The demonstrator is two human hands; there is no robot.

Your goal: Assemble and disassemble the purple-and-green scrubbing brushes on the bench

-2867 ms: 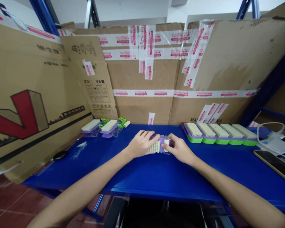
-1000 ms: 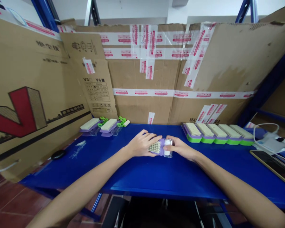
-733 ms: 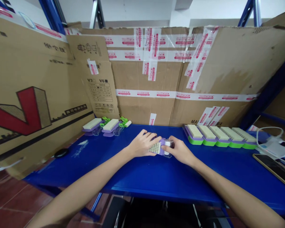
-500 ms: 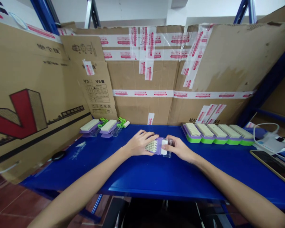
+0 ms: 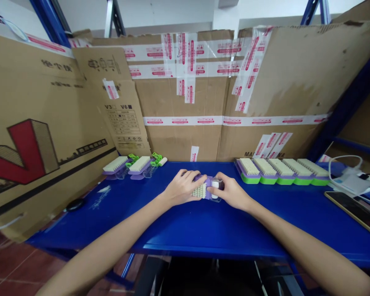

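My left hand [image 5: 183,188] is closed over a purple brush [image 5: 200,190] with cream bristles facing up, held above the middle of the blue table [image 5: 185,234]. Fingers cover much of its left part. At the brush's right end is a clear plastic piece [image 5: 216,198] with a white part [image 5: 215,184] inside it. My right hand [image 5: 230,191] pinches this clear piece, thumb in front near the purple edge and fingers behind. How the clear piece joins the brush is partly hidden by the fingers.
Two similar brushes [image 5: 139,164] with green clips [image 5: 157,158] lie at the back left. Several brushes on green bases [image 5: 267,172] stand in a row at the back right. A phone [image 5: 354,211] and a white cable [image 5: 333,164] are far right. Cardboard walls [image 5: 185,96] enclose the table.
My right thumb has shifted left towards the brush's purple edge, and the clear piece with the white part looks turned. My left hand keeps its hold. The view has shifted slightly.
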